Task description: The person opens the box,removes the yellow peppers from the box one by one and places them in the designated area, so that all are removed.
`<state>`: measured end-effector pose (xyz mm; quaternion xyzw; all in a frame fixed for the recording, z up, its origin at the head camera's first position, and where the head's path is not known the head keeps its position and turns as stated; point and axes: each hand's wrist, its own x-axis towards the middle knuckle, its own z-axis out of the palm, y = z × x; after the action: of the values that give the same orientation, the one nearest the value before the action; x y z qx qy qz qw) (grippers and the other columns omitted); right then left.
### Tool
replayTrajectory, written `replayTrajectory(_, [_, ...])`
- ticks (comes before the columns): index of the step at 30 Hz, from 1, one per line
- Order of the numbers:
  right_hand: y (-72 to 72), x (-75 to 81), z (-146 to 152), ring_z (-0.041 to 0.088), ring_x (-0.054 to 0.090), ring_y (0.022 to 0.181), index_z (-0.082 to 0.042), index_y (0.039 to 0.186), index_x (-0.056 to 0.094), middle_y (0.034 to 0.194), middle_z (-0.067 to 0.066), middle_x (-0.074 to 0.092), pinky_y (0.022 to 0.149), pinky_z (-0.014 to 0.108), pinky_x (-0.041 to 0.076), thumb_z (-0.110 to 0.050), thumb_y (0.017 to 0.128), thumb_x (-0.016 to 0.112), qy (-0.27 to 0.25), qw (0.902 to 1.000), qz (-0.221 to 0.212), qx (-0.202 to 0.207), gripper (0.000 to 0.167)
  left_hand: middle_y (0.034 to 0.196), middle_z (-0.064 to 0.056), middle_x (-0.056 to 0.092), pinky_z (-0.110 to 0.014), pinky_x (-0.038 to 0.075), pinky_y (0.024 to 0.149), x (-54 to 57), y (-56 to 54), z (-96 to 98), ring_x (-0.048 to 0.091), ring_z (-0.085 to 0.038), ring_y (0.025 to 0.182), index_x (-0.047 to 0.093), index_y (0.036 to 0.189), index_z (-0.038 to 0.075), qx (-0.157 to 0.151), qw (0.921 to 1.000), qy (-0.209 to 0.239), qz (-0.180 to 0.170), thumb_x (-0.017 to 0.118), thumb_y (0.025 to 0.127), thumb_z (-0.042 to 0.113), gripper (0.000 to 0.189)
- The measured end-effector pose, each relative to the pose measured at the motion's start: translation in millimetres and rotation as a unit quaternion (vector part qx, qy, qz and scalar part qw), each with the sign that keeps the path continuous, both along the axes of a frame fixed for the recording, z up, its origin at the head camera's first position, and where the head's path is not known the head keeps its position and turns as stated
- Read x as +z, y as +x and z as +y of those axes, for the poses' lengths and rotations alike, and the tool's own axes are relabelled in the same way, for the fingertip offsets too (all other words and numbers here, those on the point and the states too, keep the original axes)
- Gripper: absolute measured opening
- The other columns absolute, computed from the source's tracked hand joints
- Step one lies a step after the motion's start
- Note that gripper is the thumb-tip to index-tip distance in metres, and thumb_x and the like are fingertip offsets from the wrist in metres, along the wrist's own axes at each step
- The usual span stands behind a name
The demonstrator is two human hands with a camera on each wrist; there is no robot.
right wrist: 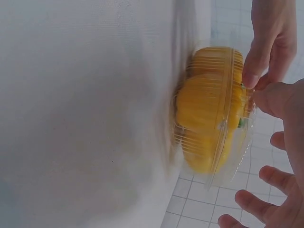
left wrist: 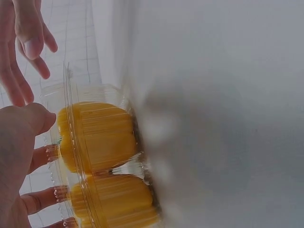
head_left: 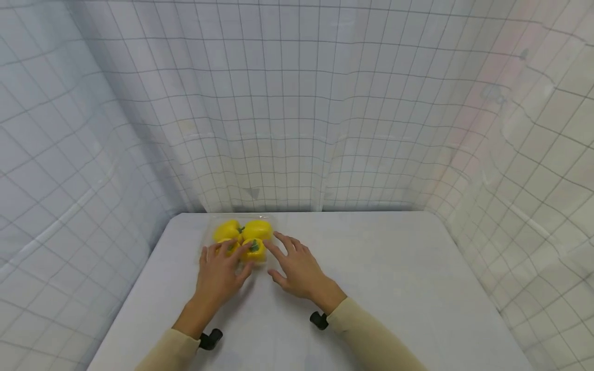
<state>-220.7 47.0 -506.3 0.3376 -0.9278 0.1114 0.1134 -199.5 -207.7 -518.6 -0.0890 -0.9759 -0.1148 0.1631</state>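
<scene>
A clear plastic clamshell container point(head_left: 209, 231) lies on the white table toward the back left. Several yellow bell peppers point(head_left: 258, 230) with green stems fill it. Over its near left part reaches my left hand point(head_left: 219, 278), fingers spread on or just above the lid. In the left wrist view those fingers show partly through the clear plastic, with the thumb close to the near edge. My right hand point(head_left: 300, 270) hovers by the container's right side, fingers spread and holding nothing. Both near peppers are partly covered by the left hand in the head view.
The white table point(head_left: 380, 268) extends to the right and toward the front. White curtains with a dark grid point(head_left: 297, 129) hang behind it and along both sides. A black wrist camera point(head_left: 318, 320) sits at the right wrist, another at the left point(head_left: 211, 339).
</scene>
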Motion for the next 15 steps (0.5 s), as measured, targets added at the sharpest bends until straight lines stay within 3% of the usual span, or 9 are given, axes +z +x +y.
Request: replayTrajectory(15, [6.9,-8.8,8,0.036,0.060,0.159,-0.029,0.172,0.057,0.183,0.007,0.050,0.124,0.057,0.059,-0.049,0.117,0.070,0.024,0.9995,0.019,0.011,0.060,0.157,-0.018,0.070,-0.087,0.043,0.126,1.5,16.8,16.1,0.063,-0.056,0.144,0.074,0.157,0.031,-0.021,0.9995,-0.005,0.021,0.087,0.104,0.044,0.056])
